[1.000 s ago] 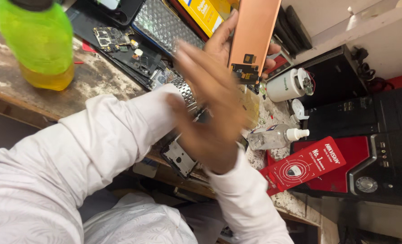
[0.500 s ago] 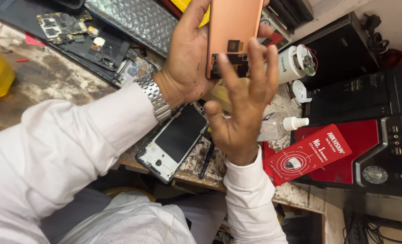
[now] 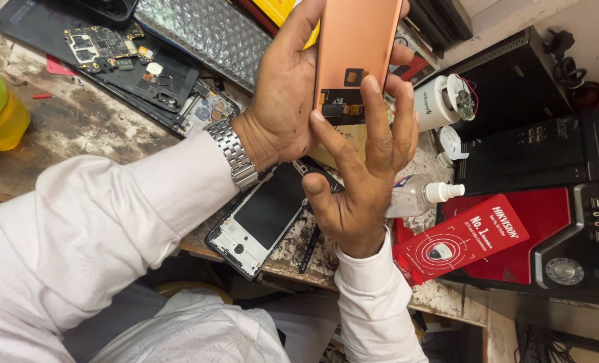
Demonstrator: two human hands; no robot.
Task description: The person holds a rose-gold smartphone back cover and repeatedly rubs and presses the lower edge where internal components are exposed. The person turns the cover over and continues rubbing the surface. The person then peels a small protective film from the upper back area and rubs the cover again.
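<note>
Our left hand (image 3: pixel 282 101) gripping a flat copper-coloured phone display panel (image 3: pixel 353 54) at twelve o'clock, dark ribbon connector at its lower end, our right hand's (image 3: pixel 360 181) fingers (image 3: pixel 373 114) spread open, fingertips seemingly touching it

Copper phone panel (image 3: pixel 355 47) – upright, back showing.

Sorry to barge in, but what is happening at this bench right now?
A person holds a copper-coloured phone panel up in the left hand, while the right hand presses its fingertips against the panel's lower end. Below on the worn bench lies an opened phone frame, with a circuit board further back and a small spray bottle alongside.
</note>
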